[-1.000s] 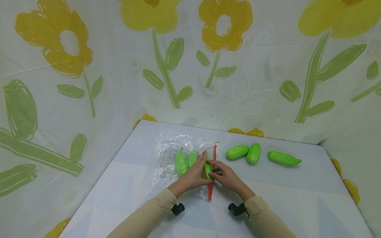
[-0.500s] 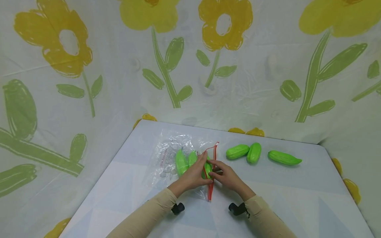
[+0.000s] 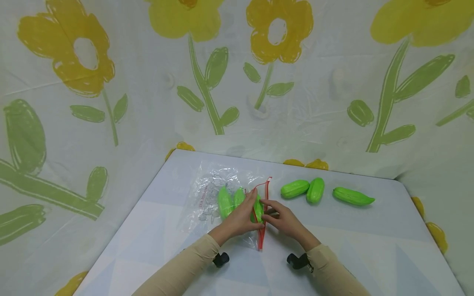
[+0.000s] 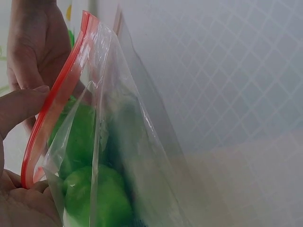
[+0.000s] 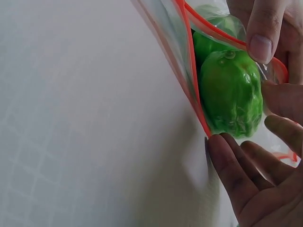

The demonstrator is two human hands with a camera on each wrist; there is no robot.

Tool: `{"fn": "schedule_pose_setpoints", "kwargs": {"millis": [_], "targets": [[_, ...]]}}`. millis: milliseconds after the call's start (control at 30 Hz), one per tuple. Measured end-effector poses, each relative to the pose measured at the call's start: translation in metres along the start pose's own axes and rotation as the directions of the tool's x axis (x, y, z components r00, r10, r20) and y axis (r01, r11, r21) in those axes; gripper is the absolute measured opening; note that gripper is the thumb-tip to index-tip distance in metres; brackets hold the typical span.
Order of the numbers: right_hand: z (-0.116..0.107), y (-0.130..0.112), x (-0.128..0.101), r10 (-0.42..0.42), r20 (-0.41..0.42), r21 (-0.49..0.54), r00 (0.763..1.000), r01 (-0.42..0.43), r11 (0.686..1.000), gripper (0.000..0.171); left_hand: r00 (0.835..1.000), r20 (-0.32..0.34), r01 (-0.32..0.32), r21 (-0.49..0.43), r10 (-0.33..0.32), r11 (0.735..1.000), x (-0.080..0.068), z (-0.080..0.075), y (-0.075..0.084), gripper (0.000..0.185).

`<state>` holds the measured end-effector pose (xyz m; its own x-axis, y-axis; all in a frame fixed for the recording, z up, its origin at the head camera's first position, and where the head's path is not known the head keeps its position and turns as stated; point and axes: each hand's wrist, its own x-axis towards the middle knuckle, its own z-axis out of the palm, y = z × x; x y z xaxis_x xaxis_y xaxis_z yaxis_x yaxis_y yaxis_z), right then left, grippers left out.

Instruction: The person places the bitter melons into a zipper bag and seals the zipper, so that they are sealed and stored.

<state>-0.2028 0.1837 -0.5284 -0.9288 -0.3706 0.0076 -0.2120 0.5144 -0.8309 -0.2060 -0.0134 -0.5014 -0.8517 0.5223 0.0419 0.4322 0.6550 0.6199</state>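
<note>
A person works at the mouth of a clear plastic bag (image 3: 205, 181) lying on a pale bench (image 3: 374, 242), its red-edged opening facing the right hand (image 3: 282, 219). The left hand (image 3: 240, 218) pinches one red edge (image 4: 57, 90) of the opening, its thumb on the outside. The right hand's fingers stand loosely apart about the end of a green vegetable (image 5: 231, 97) sitting just within the mouth; how firmly they touch it cannot be told. Two more vegetables, one on the left (image 3: 224, 203) and one in the middle (image 3: 238, 197), lie deeper in the bag, partly hidden by the left hand. To the right of the bag, a pair of vegetables (image 3: 295, 188) lies close together on the bench, and a lone one (image 3: 353, 196) rests farther along. The step in hand appears to be settling the nearest vegetable inside. Done well, that would call for the left hand to hold its edge high and taut, so the film does not fold inward, while the right fingers push flat against the blunt end, clear of the opposite red edge. A push too low could drag that edge in with it.
</note>
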Motion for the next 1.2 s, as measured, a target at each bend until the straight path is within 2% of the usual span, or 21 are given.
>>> {"fn": "schedule_pose_setpoints", "kwargs": {"millis": [167, 500, 867, 1200], "targets": [[-0.003, 0.0, -0.003, 0.018, -0.007, -0.005, 1.0, -0.018, 1.0, 0.056, 1.0, -0.001, 0.008, -0.005, -0.008, 1.0, 0.001, 0.001, 0.0, 0.109], [-0.01, 0.007, -0.009, -0.003, -0.041, -0.033, 0.999, 0.002, 0.999, 0.05, 1.0, -0.002, 0.014, -0.013, -0.014, 1.0, 0.001, 0.001, -0.001, 0.111], [-0.022, 0.016, -0.018, 0.065, -0.076, -0.032, 0.995, -0.067, 0.997, 0.046, 0.999, 0.013, 0.05, -0.004, -0.05, 0.999, 0.003, 0.001, 0.001, 0.112], [-0.035, 0.03, -0.031, 0.109, -0.1, -0.018, 0.989, -0.111, 0.994, 0.042, 0.999, 0.006, 0.039, 0.0, -0.039, 0.999, 0.002, 0.001, 0.0, 0.112]]}}
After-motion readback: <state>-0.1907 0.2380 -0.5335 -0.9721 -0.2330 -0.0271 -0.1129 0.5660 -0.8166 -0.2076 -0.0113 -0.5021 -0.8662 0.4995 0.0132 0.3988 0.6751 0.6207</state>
